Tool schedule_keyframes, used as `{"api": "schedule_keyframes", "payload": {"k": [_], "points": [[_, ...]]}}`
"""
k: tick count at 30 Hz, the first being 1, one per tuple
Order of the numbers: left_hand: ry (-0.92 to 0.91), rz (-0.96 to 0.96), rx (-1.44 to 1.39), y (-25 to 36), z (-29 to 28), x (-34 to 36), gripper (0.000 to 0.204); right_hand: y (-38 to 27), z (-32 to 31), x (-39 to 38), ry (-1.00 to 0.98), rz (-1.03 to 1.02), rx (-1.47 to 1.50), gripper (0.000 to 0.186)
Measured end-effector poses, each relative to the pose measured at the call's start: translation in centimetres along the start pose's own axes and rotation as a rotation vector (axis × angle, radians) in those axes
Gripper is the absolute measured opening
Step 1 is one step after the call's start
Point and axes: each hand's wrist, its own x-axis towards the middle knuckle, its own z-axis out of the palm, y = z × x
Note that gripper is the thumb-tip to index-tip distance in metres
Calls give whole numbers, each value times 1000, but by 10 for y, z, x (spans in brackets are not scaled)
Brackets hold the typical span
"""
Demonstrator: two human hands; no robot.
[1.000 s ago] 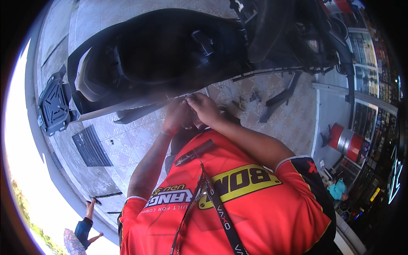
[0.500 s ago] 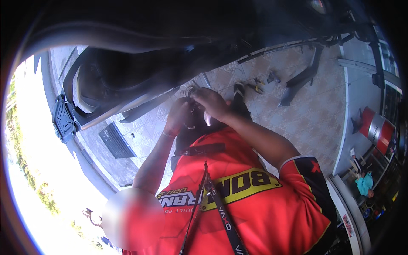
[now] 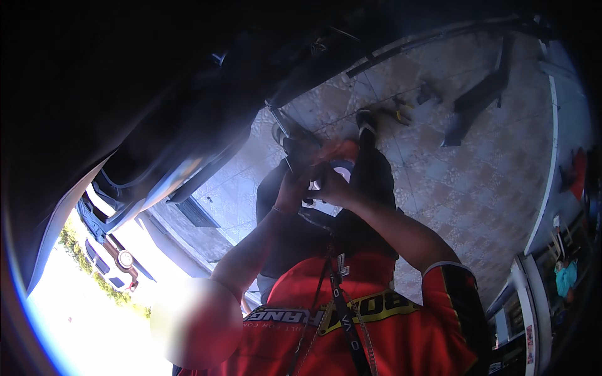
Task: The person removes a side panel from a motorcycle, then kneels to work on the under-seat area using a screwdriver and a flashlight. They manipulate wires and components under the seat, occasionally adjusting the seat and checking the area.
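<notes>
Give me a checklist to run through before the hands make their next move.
1. Left hand and right hand both in view: ok, close together.
2. What each hand holds: cannot tell, too dark and blurred.
3. Yellow-handled tool off the tiled floor: not ok, it lies there.
4. Long dark panel clear of both hands: ok, it lies apart on the floor.

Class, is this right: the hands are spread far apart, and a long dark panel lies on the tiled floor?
No: in the head view, the left hand and right hand are close together, not far apart. A long dark panel lies on the tiled floor.
</notes>
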Motion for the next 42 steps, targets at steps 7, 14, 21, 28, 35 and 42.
{"api": "schedule_keyframes", "payload": {"k": [7, 14, 21, 28, 35, 42], "points": [[-31, 217, 346, -77, -10, 62, 38, 85, 0, 42, -113, 258, 117, 70], [-66, 136, -73, -155, -24, 139, 40, 121, -123, 125, -562, 108, -596, 38], [-133, 206, 121, -262, -74, 242, 59, 233, -222, 220, -158, 240, -987, 36], [76, -267, -130, -206, -77, 271, 73, 358, -273, 269, 53, 359, -1330, 24], [204, -203, 63, -186, -81, 297, 82, 368, -276, 287, 344, 271, -1323, 30], [228, -196, 139, -208, -111, 299, 79, 351, -168, 289, -299, -877, -910, 25]]}}
